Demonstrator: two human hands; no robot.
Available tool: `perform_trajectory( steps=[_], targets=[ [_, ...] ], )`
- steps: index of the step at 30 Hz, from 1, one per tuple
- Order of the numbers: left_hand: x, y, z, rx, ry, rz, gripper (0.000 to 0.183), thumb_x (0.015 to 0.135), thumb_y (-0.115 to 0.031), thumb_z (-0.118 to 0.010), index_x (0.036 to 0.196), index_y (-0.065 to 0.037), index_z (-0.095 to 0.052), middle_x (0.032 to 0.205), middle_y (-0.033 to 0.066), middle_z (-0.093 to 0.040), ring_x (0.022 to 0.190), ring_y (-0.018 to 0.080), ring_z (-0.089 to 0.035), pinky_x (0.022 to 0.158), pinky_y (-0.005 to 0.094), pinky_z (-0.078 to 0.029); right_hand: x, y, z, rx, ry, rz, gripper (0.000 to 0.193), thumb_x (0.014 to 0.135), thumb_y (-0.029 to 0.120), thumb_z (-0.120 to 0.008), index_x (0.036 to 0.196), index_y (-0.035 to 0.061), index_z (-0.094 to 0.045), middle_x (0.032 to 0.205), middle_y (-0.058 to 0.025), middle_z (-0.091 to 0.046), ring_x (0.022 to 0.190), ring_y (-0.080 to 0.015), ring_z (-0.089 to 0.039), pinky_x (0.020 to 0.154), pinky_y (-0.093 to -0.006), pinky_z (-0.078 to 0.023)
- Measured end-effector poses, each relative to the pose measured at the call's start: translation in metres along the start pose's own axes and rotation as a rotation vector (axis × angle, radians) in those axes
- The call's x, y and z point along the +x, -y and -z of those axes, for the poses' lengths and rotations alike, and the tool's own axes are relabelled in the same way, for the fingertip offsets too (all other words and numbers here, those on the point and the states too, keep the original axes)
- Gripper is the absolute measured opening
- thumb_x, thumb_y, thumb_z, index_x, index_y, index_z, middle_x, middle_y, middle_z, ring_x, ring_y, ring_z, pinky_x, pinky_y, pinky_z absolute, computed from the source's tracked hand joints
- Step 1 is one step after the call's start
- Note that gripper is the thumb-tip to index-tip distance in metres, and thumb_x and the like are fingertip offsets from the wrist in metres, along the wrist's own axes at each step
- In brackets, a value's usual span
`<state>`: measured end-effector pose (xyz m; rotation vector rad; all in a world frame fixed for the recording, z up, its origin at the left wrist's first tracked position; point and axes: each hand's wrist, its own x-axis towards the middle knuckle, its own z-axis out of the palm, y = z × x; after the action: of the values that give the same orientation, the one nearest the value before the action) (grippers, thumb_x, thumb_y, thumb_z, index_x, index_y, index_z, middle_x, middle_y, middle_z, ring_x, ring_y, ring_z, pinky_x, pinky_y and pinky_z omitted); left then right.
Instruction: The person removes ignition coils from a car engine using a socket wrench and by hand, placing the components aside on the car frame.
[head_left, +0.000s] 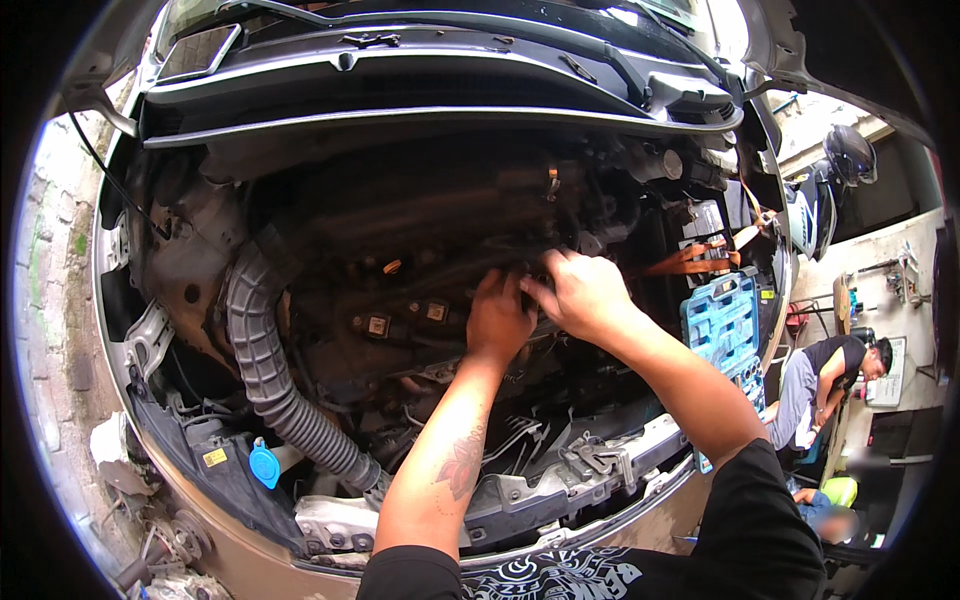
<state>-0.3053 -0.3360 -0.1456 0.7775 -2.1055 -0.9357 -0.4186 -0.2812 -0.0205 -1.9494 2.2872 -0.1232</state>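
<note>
In the head view, both bare hands reach into a car's open engine bay and meet over the dark engine (430,275), which sits in the middle of the bay. The left hand (500,312) has its fingers bent down; the right hand (588,290) is just beside it, thumb and fingers curled toward the left. Each grip is partly closed, but the fingertips are lost in shadow, so I cannot tell whether either has hold of anything. To the left of the hands are a yellow loop handle (392,267) and, farther left, a ribbed grey hose (262,345) curving down toward the front. A blue cap (264,466) stands near its lower end. On the right, an open blue tool case (720,322) lies near orange straps (700,264).
</note>
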Motion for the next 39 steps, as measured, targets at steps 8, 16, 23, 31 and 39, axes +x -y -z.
perform_trajectory(
  steps=[8,16,23,31,39],
  targets=[
    [-0.001,0.003,-0.001,-0.008,0.028,-0.015,0.038,0.081,-0.013,-0.070,0.118,-0.004,-0.064,0.101,0.0199,-0.070,0.106,0.0400,-0.063,0.095,0.0468,-0.051,-0.001,0.003,0.006,0.119,-0.191,0.328,0.032,0.096,0.031,-0.062,0.085,0.0013,-0.066,0.071,-0.0185,-0.067,0.067,-0.0387,-0.069,0.063,-0.0460,-0.056],
    [-0.001,0.001,-0.002,0.003,-0.025,-0.025,0.033,0.081,-0.012,-0.071,0.112,-0.003,-0.063,0.098,0.0179,-0.071,0.101,0.0378,-0.064,0.093,0.0465,-0.052,-0.001,0.003,0.005,-0.024,-0.142,0.230,0.036,0.093,0.036,-0.063,0.083,0.0020,-0.069,0.079,-0.0177,-0.069,0.074,-0.0377,-0.070,0.071,-0.0460,-0.056],
    [-0.001,0.001,-0.001,-0.026,0.003,-0.003,0.036,0.081,-0.016,-0.070,0.115,-0.006,-0.064,0.102,0.0209,-0.070,0.103,0.0408,-0.064,0.095,0.0483,-0.051,0.000,0.001,0.010,-0.091,0.245,-0.201,0.012,0.083,0.015,-0.069,0.083,0.0030,-0.067,0.107,-0.0174,-0.065,0.093,-0.0354,-0.067,0.076,-0.0421,-0.056],
    [-0.002,-0.001,0.000,0.102,-0.057,-0.074,0.034,0.080,-0.013,-0.071,0.111,-0.003,-0.062,0.094,0.0176,-0.069,0.099,0.0366,-0.064,0.096,0.0449,-0.050,-0.005,0.001,0.006,0.109,-0.054,-0.021,0.017,0.086,0.021,-0.070,0.096,0.0068,-0.071,0.097,-0.0154,-0.068,0.085,-0.0359,-0.069,0.073,-0.0436,-0.056],
    [0.000,-0.002,0.001,0.047,0.028,0.013,0.032,0.082,-0.012,-0.069,0.112,-0.004,-0.062,0.094,0.0195,-0.068,0.099,0.0385,-0.063,0.094,0.0470,-0.051,-0.003,-0.003,0.002,0.026,-0.191,0.320,0.021,0.085,0.024,-0.068,0.087,0.0026,-0.067,0.079,-0.0182,-0.070,0.073,-0.0368,-0.070,0.067,-0.0466,-0.056]
  ],
)
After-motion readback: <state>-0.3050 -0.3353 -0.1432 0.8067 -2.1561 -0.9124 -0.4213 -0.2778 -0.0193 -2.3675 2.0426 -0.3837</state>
